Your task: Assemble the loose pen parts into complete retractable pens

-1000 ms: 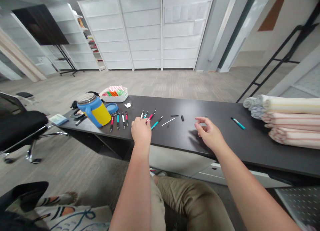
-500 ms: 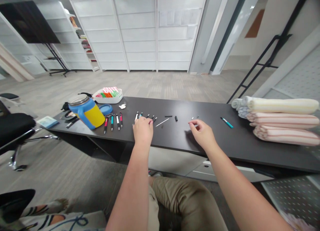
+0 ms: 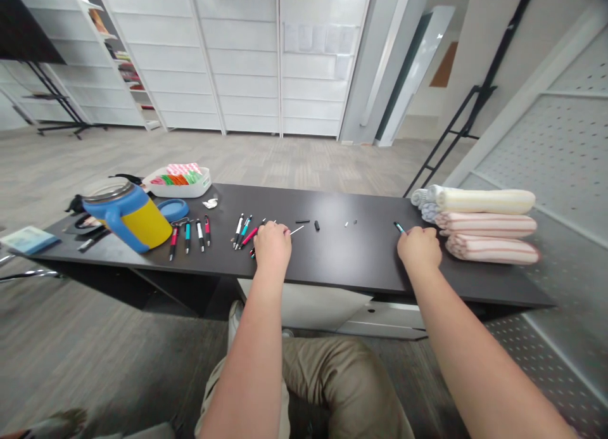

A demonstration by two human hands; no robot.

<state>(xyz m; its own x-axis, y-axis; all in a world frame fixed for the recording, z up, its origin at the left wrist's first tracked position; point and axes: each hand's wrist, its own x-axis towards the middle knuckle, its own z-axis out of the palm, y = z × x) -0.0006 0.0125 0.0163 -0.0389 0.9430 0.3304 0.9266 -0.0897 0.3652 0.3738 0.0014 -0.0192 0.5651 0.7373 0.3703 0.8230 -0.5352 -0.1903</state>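
My left hand (image 3: 272,244) is curled low over the dark table, its fingers at the near end of a thin white pen refill (image 3: 297,230). What the fingertips pinch, if anything, is hidden. A black tube (image 3: 303,221) and a short black grip (image 3: 317,225) lie just beyond the refill. Several red, teal and white pens (image 3: 244,230) lie left of this hand, partly covered by it. Farther right, my right hand (image 3: 418,248) is closed around a teal pen barrel (image 3: 399,226), whose far end sticks out past the fingers.
Tiny parts (image 3: 346,223) lie mid-table. Rolled striped towels (image 3: 489,223) are stacked at the right. Leftward stand more pens (image 3: 188,237), a blue-yellow mug (image 3: 130,214), its blue lid (image 3: 173,209) and a white basket (image 3: 202,184) of colourful packets. The table's front edge (image 3: 323,284) is close.
My right hand has moved right and taken hold of the teal pen barrel. The left hand has shifted right from the pens to the refill. The view has turned slightly right.
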